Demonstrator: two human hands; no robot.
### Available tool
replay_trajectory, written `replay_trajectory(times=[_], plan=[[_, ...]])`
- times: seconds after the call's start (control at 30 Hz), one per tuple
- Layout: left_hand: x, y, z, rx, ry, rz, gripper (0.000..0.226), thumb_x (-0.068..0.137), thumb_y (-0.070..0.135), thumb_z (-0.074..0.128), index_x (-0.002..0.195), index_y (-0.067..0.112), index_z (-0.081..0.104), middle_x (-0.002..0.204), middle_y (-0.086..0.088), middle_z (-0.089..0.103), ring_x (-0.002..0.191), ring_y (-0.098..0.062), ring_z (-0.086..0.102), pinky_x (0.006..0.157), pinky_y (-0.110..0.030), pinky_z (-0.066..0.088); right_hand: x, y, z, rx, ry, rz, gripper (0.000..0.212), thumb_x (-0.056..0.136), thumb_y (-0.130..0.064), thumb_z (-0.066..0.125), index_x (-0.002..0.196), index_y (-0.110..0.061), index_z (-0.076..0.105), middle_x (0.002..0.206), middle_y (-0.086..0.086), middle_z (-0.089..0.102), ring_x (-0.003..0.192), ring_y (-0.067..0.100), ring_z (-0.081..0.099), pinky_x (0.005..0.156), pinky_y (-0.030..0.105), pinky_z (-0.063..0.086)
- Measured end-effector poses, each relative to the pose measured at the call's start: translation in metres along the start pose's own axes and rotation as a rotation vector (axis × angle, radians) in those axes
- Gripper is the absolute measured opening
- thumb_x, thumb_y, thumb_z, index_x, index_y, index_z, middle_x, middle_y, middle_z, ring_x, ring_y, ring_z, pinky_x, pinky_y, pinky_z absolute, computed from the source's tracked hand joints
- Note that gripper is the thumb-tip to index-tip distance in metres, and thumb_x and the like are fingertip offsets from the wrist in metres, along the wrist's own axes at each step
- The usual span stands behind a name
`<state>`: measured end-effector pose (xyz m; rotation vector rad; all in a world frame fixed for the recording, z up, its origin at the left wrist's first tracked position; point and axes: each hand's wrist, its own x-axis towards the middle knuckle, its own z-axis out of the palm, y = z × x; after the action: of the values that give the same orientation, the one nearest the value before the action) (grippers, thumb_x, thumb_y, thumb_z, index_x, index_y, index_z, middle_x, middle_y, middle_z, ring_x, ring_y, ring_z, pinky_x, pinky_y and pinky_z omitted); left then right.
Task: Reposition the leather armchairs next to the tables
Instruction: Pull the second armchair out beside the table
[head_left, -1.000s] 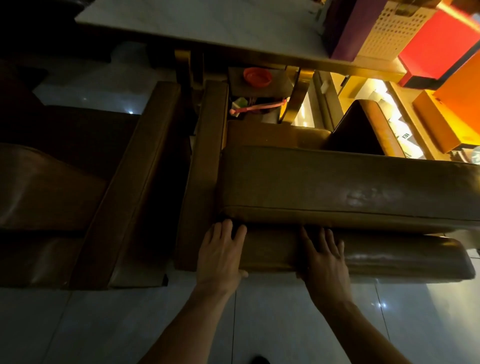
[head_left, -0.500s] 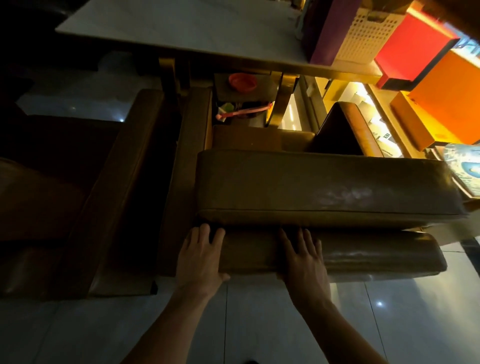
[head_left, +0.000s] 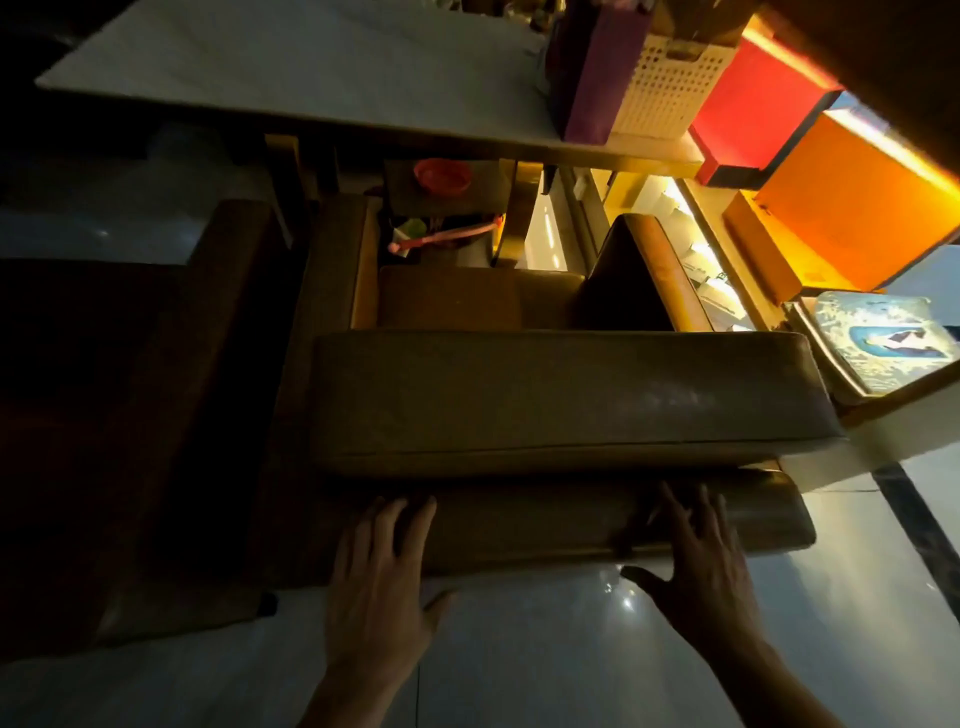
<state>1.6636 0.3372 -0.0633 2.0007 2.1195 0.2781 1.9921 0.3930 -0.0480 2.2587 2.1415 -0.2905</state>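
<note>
A brown leather armchair fills the middle of the view, seen from behind and above, its seat facing the white marble table. Both my hands lie on the rounded roll at the bottom of its back. My left hand rests flat near the roll's left end with fingers apart. Near the right end, my right hand has its fingers spread over the roll and its thumb out below the edge. A second, darker armchair stands close beside it on the left.
On the table's right end stand a purple bag and a white perforated basket. Red and orange lit boxes line the right side, with a framed picture below. Glossy floor tiles lie behind the chair.
My right hand has slid right along the roll, so my hands are wider apart. My left hand stays near the left end. The view has shifted right.
</note>
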Motion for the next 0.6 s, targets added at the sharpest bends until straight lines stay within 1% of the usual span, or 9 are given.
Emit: replay_trajectory(times=[0.1,0.17,0.23,0.33,0.43,0.47,0.5,0.57,0.6], plan=[[0.008,0.027,0.007,0.023,-0.029,0.016,0.109,0.060,0.069,0.076,0.152,0.033,0.029,0.149,-0.005,0.035,0.136,-0.033,0.034,0.113,-0.054,0.029,0.015,0.014,-0.001,0.006,-0.036,-0.026,0.120,0.063,-0.065,0.076,0.151,-0.038,-0.001,0.161,0.011,0.000,0.146,0.039,-0.002,0.111,0.059,0.023],[0.013,0.032,0.013,0.042,-0.026,0.024,0.105,0.063,0.067,0.076,0.152,0.034,0.032,0.147,-0.006,0.039,0.136,-0.034,0.035,0.113,-0.058,0.026,0.020,0.018,-0.001,-0.004,-0.074,-0.047,0.117,0.066,-0.071,0.069,0.149,-0.043,-0.008,0.161,0.008,-0.009,0.145,0.038,-0.009,0.114,0.058,0.022],[0.018,0.031,0.017,0.058,-0.018,0.036,0.101,0.061,0.064,0.079,0.149,0.032,0.039,0.142,-0.006,0.047,0.133,-0.035,0.039,0.110,-0.061,0.031,0.021,0.019,0.004,0.007,-0.085,-0.051,0.113,0.070,-0.071,0.064,0.147,-0.044,-0.013,0.159,0.007,-0.017,0.144,0.037,-0.015,0.115,0.058,0.020],[0.022,0.031,0.021,0.058,-0.010,0.029,0.100,0.056,0.061,0.084,0.144,0.030,0.048,0.137,-0.007,0.054,0.127,-0.036,0.044,0.100,-0.062,0.042,0.023,0.021,0.008,0.038,-0.092,-0.057,0.110,0.076,-0.067,0.061,0.145,-0.043,-0.020,0.156,0.009,-0.025,0.140,0.036,-0.024,0.117,0.059,0.014],[0.024,0.030,0.025,0.064,0.003,0.037,0.100,0.055,0.061,0.084,0.143,0.030,0.049,0.138,-0.005,0.054,0.128,-0.036,0.043,0.102,-0.063,0.039,0.028,0.023,0.012,0.007,-0.124,-0.071,0.111,0.078,-0.066,0.060,0.142,-0.042,-0.028,0.155,0.011,-0.027,0.139,0.039,-0.026,0.116,0.059,0.008],[0.024,0.029,0.027,0.066,0.013,0.045,0.101,0.055,0.059,0.085,0.144,0.030,0.048,0.138,-0.006,0.053,0.128,-0.036,0.043,0.104,-0.064,0.036,0.028,0.022,0.013,0.015,-0.119,-0.074,0.111,0.078,-0.065,0.061,0.143,-0.043,-0.027,0.156,0.011,-0.026,0.139,0.040,-0.024,0.116,0.059,0.009],[0.024,0.028,0.028,0.066,0.022,0.053,0.100,0.056,0.058,0.085,0.144,0.029,0.047,0.137,-0.006,0.053,0.128,-0.037,0.043,0.106,-0.064,0.034,0.027,0.022,0.014,0.032,-0.102,-0.077,0.111,0.078,-0.063,0.063,0.146,-0.042,-0.022,0.157,0.012,-0.022,0.140,0.041,-0.022,0.115,0.061,0.010],[0.023,0.030,0.028,0.075,0.006,0.044,0.098,0.058,0.058,0.083,0.145,0.029,0.046,0.138,-0.005,0.052,0.130,-0.037,0.042,0.109,-0.064,0.031,0.024,0.023,0.015,0.064,-0.043,-0.083,0.108,0.075,-0.058,0.069,0.151,-0.038,-0.004,0.159,0.016,-0.009,0.142,0.043,-0.014,0.113,0.063,0.014],[0.023,0.032,0.027,0.084,-0.012,0.028,0.098,0.060,0.060,0.081,0.145,0.030,0.045,0.140,-0.005,0.051,0.132,-0.036,0.040,0.110,-0.063,0.030,0.022,0.024,0.016,0.065,-0.027,-0.086,0.107,0.074,-0.058,0.070,0.152,-0.035,0.001,0.159,0.017,-0.006,0.143,0.043,-0.011,0.112,0.063,0.015]])
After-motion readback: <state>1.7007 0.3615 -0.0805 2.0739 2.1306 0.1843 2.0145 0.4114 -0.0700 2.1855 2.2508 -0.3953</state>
